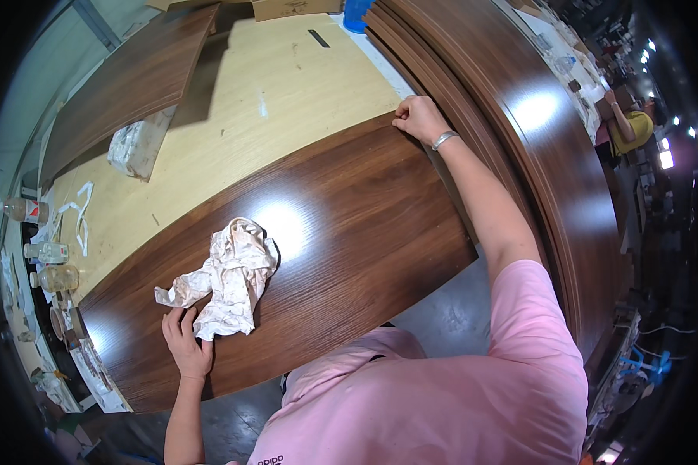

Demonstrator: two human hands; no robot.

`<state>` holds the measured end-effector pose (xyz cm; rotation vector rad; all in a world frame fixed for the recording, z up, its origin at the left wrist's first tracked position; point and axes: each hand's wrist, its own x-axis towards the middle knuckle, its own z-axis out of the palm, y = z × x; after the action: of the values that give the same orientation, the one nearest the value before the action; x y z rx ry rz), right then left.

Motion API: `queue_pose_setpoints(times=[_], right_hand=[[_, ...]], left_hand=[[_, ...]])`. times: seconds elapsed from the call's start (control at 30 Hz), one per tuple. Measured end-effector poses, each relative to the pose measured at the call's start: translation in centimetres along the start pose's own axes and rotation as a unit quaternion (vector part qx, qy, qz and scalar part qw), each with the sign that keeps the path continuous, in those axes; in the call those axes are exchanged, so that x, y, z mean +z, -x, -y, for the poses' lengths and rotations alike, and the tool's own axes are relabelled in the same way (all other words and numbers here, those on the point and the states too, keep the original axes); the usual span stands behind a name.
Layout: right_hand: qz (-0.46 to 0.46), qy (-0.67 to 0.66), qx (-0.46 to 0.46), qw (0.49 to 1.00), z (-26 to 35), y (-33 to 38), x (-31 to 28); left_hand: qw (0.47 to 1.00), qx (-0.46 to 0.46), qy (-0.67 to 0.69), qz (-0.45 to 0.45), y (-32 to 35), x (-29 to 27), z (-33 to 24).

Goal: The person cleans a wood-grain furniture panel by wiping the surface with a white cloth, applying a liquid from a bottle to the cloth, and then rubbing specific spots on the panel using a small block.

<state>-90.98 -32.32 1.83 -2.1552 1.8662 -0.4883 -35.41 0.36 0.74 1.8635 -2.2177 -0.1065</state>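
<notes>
- At the bench's near edge: left hand flat, fingers spread on the dark wood-grain panel, fingertips just touching the lower edge of a crumpled stained rag; not closed around it, seemingly pinning or about to push it.
- At the panel's far right corner: right hand curled over the edge, fingers bent onto the corner, bracelet at the wrist; grip probably there to steady the board against sliding.
- Across the pale wooden bench: panel lying flat and glossy, a bright glare patch beside the rag, its near corner overhanging the bench edge toward the pink shirt.
- Along the bench's right edge: stack of long dark boards laid edge to edge, touching the panel's right end.
- Toward the far left corner: another dark panel tilted, one end propped on a wrapped whitish bundle, likely to keep its face off the surface.
- On the left edge: strips of white tape loose on the bench.
- Beyond the left edge, on a lower shelf: clear plastic bottle with brownish liquid, smaller bottle, glass jar holding amber liquid; levels hard to read.
- Far right: another person in a yellow top, well apart.
</notes>
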Motion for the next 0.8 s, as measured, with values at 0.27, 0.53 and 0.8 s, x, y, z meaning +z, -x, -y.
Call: queue_pose_setpoints(times=[0.27,0.53,0.8], right_hand=[[0.019,0.015,0.009,1.0,0.7,0.0,-0.4],[0.02,0.004,0.023,1.0,0.4,0.0,-0.4],[0.025,0.0,0.024,0.999,0.1,0.0,-0.2]], left_hand=[[1.0,0.001,0.001,0.001,-0.1,-0.2,-0.1],[1.0,0.001,0.001,0.0,0.0,-0.1,-0.1],[1.0,0.002,0.0,0.0,0.1,0.0,0.1]])
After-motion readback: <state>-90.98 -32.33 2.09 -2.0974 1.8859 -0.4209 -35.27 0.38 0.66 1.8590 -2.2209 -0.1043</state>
